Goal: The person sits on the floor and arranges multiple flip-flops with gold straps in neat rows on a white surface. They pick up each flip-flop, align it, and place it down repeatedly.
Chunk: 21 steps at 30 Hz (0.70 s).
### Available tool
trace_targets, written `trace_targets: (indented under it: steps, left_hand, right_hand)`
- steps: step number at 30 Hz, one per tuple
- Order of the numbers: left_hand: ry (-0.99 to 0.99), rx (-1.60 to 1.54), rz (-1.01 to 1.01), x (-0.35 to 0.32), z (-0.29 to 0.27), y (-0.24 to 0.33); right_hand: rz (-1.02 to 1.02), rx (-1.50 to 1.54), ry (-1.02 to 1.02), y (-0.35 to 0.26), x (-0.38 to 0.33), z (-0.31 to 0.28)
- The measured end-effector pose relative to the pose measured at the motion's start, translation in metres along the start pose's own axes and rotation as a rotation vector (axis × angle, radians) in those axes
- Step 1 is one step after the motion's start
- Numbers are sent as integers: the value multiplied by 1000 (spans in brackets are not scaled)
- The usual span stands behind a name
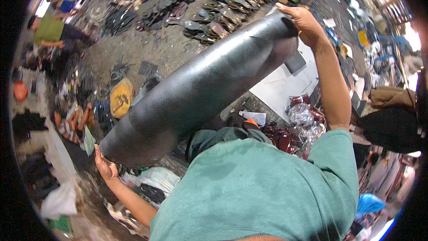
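A thick roll of shiny black sheet material (200,85), like leather, slants across in front of me, its right end farther away than its left. My right hand (307,24) grips the far right end, thumb over the edge and fingers partly hidden behind it. At the lower left end, my left hand (106,167) is closed against the roll's edge, with some of its fingers out of sight. Below the roll's right half, a white board (278,93) lies on the floor with a small dark block (295,63) on it.
Rows of dark shoes (223,15) cover the floor ahead. A worn yellow stool top (121,98) is left of the roll. Clear plastic bags (303,116) lie near my right side. Another person in a green shirt (49,31) is at far left; others sit nearby.
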<state>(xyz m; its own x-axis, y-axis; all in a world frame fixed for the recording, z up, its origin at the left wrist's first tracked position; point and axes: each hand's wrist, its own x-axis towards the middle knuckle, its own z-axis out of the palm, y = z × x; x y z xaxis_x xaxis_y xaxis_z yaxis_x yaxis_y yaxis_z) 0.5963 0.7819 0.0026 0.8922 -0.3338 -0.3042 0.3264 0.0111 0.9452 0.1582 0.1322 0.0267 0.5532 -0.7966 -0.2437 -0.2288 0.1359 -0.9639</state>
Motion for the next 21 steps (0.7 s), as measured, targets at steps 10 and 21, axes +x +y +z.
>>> trace_targets:
  steps: [10, 21]
  left_hand:
    - [-384, 325, 148, 220, 313, 42]
    - [-720, 483, 945, 349, 570, 117]
  right_hand:
    - [18, 312, 524, -15, 0, -139]
    - [-210, 478, 653, -73, 64, -295]
